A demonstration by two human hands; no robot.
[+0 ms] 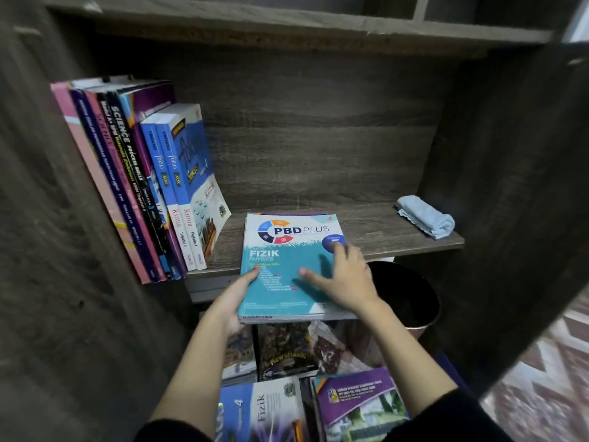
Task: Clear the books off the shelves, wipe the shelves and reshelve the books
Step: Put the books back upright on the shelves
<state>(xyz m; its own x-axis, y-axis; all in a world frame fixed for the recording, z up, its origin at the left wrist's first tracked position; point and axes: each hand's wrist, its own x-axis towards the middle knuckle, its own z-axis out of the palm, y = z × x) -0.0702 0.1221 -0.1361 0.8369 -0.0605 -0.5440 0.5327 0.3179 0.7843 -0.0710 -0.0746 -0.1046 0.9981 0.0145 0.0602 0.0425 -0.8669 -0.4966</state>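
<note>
A teal and white physics workbook [283, 250] tops a small stack lying flat, half on the dark wooden shelf [366, 231] and half over its front edge. My left hand [237, 295] grips the stack's left edge, thumb on the cover. My right hand [345, 279] lies on the cover with fingers spread and straight. Several books [143, 186] lean upright at the shelf's left end. A folded light blue cloth [425, 216] sits at the shelf's right end.
Below the shelf, loose books lie in a pile, among them a blue physics book [258, 413] and a purple-covered book [360, 406]. A dark round bin [411, 301] stands under the shelf at right. A patterned rug [541, 378] covers the floor at right.
</note>
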